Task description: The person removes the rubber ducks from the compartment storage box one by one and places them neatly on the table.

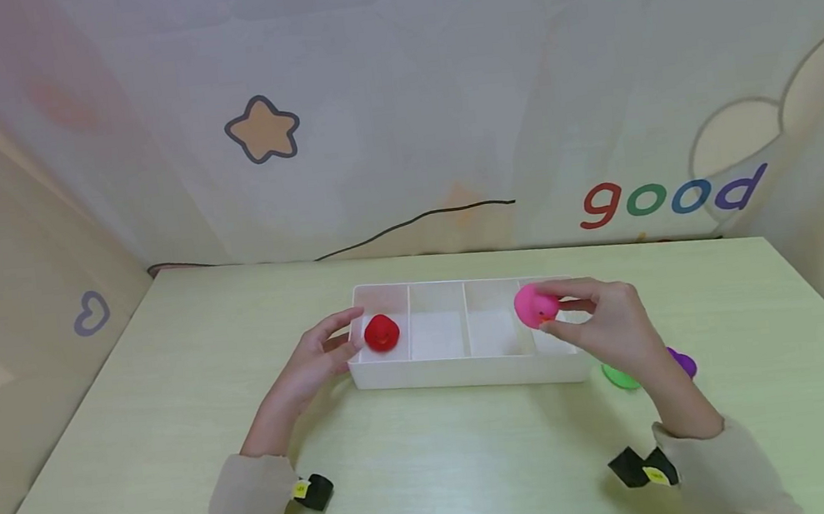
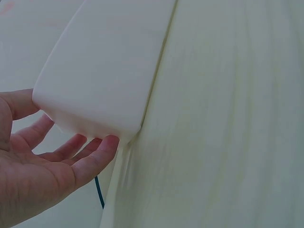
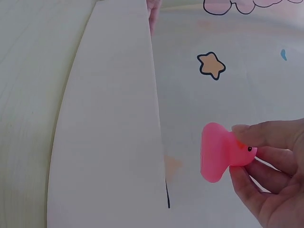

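My right hand (image 1: 603, 321) pinches a pink rubber duck (image 1: 532, 305) between thumb and fingers, above the right end of a white divided box (image 1: 469, 372). In the right wrist view, the pink duck (image 3: 216, 152) has its flat base facing left, its head between the fingertips. My left hand (image 1: 316, 352) touches the box's left end; the left wrist view shows its fairly relaxed fingers (image 2: 95, 161) against the end wall. A red toy (image 1: 381, 333), likely a duck, sits in the leftmost compartment. The pink duck and right hand partly hide the right compartments.
A green object (image 1: 621, 377) and a purple object (image 1: 685, 362) lie on the table right of the box, partly hidden by my right forearm. The pale table (image 1: 435, 472) meets a printed cloth backdrop (image 1: 398, 124) behind the box.
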{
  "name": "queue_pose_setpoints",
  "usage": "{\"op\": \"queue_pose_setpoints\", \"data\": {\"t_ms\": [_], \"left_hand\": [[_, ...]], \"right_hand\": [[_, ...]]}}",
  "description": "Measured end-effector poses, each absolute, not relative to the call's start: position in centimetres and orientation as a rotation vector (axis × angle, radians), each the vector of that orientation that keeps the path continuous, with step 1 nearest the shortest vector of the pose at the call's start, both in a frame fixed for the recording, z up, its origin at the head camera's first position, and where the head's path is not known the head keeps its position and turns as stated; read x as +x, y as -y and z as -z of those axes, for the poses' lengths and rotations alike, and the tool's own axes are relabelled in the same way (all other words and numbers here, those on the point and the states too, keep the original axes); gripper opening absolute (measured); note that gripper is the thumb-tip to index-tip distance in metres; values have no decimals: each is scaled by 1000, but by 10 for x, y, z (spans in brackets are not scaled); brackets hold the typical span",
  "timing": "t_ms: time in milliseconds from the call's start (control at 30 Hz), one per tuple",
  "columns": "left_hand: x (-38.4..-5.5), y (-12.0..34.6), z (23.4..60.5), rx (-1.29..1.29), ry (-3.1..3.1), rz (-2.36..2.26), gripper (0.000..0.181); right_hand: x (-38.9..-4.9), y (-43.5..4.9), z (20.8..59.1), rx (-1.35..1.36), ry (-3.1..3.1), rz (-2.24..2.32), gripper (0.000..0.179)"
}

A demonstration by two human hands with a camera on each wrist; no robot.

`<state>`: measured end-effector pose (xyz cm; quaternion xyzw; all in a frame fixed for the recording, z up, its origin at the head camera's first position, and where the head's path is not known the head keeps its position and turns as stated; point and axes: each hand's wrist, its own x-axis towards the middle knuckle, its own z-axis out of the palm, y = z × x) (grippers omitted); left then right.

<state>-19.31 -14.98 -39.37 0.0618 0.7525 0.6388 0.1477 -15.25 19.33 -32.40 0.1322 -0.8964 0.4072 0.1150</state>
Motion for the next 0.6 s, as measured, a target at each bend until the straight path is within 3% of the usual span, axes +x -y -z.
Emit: {"op": "queue_pose_setpoints", "data": {"t_ms": [600], "left_hand": [[-193,150,393,165,-2179,-1824,48]], "right_hand": [[-134,-260,319,121,2706,-1198,45]]}}
